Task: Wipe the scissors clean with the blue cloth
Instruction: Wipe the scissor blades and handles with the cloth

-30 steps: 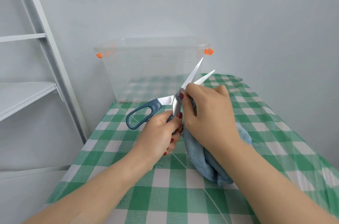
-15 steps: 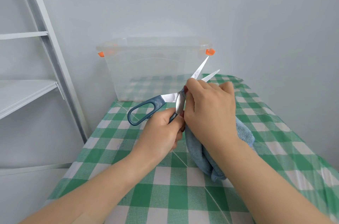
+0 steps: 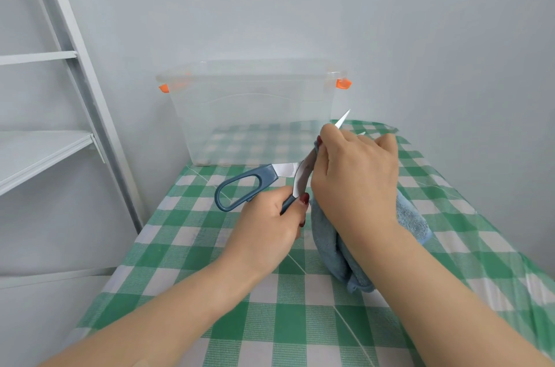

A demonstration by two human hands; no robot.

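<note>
Mid-wipe: the scissors (image 3: 264, 175) are gripped by the left hand (image 3: 267, 225), and the blue cloth (image 3: 327, 243) is pinched round one blade by the right hand (image 3: 354, 180). A stroke out to the tip is probably called for next.

No readable text anywhere, no brand or label legible on scissors (image 3: 246, 185), blue cloth (image 3: 327, 240), clear storage box (image 3: 252, 114)

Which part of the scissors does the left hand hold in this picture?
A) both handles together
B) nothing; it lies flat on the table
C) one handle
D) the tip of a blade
C: the left hand grips one handle of the scissors, the other handle loop stands free, and the right hand holds the blue cloth against a blade.
</note>
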